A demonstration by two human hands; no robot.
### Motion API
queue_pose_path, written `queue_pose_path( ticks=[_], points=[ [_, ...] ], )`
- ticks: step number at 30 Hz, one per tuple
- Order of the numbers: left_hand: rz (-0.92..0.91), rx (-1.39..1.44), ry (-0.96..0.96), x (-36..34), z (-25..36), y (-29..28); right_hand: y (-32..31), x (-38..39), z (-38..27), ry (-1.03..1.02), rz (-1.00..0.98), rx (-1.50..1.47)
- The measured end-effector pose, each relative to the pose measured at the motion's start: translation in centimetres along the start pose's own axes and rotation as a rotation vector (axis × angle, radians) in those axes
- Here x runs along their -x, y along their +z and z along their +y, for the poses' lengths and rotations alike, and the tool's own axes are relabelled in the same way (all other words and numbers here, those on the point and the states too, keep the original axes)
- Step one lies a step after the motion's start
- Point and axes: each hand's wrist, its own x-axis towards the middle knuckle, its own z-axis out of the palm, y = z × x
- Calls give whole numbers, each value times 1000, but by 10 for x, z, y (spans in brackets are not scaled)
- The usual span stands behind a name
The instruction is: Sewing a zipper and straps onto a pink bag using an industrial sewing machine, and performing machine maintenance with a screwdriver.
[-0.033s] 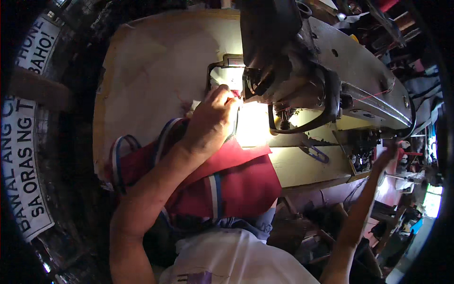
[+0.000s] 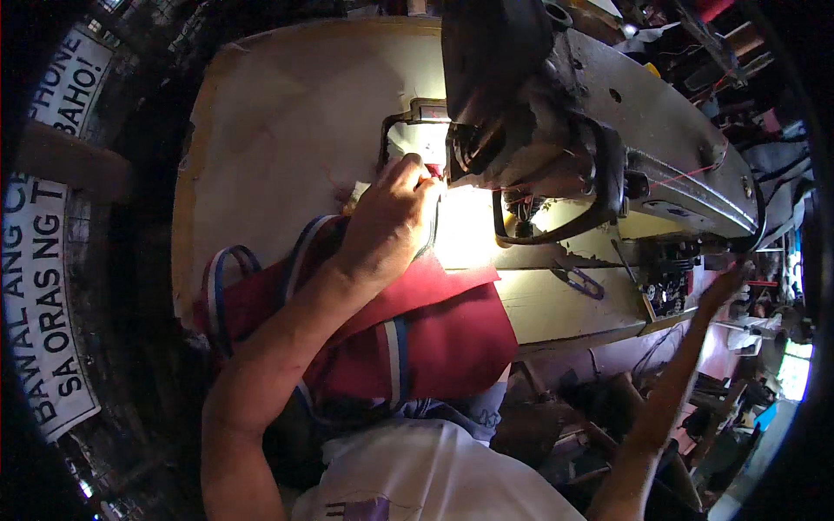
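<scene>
My left hand [image 2: 391, 213] is closed at the sewing machine's presser area, pinching the edge of red fabric [image 2: 447, 334], just left of the lit black machine head [image 2: 512, 148]. The fabric hangs over the table's front edge, with looped blue-and-white striped straps [image 2: 395, 360] and dark trim. My right hand [image 2: 725, 282] is out at the machine's right end, beside the handwheel area; its fingers are too small and dim to make out.
The pale worktable [image 2: 269, 130] carries a small blue thread snipper [image 2: 584, 282] right of the needle area. The machine arm [image 2: 669, 156] stretches right, with red thread on it. Printed signs [image 2: 48, 295] line the left; cluttered materials [image 2: 756, 78] fill the right.
My right hand has moved a little to the right along the machine's end. My left hand and the red fabric look almost the same.
</scene>
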Motion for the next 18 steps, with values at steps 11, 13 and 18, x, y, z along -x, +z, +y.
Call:
queue_pose_path(
  ticks=[11, 13, 18],
  points=[
    [4, 57, -15, 0, -4, 3, 17, -76, -34, 246, -292, -488],
    [28, 58, -21, 1, -4, 6, 15, -40, -62, 462, 180, -706],
    [112, 137, -22, 0, -5, 11, 14, -22, -101, 499, 294, -865]
  ],
)
